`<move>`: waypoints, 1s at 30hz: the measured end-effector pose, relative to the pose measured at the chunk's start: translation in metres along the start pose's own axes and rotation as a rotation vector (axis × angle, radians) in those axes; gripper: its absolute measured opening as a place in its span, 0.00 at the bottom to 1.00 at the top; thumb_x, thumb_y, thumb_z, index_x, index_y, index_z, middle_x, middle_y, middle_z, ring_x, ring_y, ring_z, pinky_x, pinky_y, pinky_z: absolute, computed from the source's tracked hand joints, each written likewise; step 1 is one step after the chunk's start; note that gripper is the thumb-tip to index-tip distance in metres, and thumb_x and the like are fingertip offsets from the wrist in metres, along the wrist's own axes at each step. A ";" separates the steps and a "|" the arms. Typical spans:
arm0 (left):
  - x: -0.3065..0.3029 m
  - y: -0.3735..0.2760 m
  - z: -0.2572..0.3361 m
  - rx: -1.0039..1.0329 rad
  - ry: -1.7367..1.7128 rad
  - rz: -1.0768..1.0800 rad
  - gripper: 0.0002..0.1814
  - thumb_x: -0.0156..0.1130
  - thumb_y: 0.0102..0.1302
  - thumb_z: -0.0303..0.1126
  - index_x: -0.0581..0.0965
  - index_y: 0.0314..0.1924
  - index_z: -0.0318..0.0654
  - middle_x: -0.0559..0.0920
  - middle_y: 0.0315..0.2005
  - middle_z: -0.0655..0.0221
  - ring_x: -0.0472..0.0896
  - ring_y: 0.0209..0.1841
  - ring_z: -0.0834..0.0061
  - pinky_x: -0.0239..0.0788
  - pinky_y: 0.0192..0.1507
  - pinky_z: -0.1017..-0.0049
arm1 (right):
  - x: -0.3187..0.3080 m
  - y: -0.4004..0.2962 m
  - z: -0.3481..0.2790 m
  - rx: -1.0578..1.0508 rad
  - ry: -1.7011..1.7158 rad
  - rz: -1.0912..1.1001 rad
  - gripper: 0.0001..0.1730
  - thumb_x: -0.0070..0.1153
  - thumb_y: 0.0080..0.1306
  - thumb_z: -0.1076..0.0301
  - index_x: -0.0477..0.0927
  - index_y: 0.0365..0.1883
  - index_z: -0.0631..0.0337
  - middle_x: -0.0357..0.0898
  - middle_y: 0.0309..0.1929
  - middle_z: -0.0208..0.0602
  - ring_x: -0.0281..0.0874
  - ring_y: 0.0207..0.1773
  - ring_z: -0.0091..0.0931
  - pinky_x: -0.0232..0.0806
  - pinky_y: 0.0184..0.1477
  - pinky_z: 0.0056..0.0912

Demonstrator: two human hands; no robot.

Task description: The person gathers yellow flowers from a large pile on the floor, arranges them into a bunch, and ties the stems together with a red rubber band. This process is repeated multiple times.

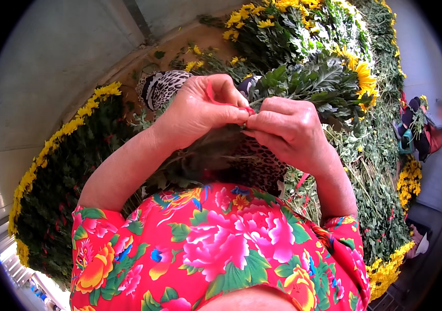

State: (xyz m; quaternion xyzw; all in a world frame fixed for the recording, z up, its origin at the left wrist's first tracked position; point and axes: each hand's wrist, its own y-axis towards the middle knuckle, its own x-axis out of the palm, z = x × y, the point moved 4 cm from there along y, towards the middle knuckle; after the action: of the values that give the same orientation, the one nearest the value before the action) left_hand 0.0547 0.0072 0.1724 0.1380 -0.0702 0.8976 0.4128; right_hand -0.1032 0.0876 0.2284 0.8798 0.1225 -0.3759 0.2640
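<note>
In front of my chest, my left hand (pixel 201 107) pinches a red ribbon (pixel 217 102) between thumb and forefinger, and one end loops up over the fingers. Close beside it, my right hand (pixel 289 128) has its fingertips on the ribbon at the stems of a leafy bunch of yellow chrysanthemums (pixel 314 83). The bunch lies across to the right, its flower heads (pixel 364 79) at the far end. My fingers hide most of the stems and the exact wrap of the ribbon. Leopard-print trousers (pixel 261 159) show beneath my hands.
Bunches of chrysanthemums (pixel 77 167) are stacked along the left, some with red ties. A large heap of cut chrysanthemums (pixel 372 186) covers the right and the top. Another person (pixel 432 130) sits beyond it at the right, with flowers. A pale wall (pixel 61 66) stands at upper left.
</note>
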 end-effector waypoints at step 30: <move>-0.046 0.008 0.021 0.264 1.340 -0.051 0.08 0.66 0.65 0.29 0.76 0.34 0.33 0.78 0.29 0.59 0.79 0.35 0.51 0.69 0.35 0.61 | -0.001 -0.050 -0.022 0.124 -0.173 -0.624 0.12 0.56 0.55 0.78 0.72 0.38 0.58 0.71 0.31 0.38 0.80 0.33 0.40 0.71 0.30 0.43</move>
State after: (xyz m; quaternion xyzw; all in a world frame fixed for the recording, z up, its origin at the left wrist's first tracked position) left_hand 0.0809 -0.0358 0.1779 -0.3966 0.3138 0.7803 0.3678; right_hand -0.1117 0.1414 0.2227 0.7790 0.3402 -0.5188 0.0917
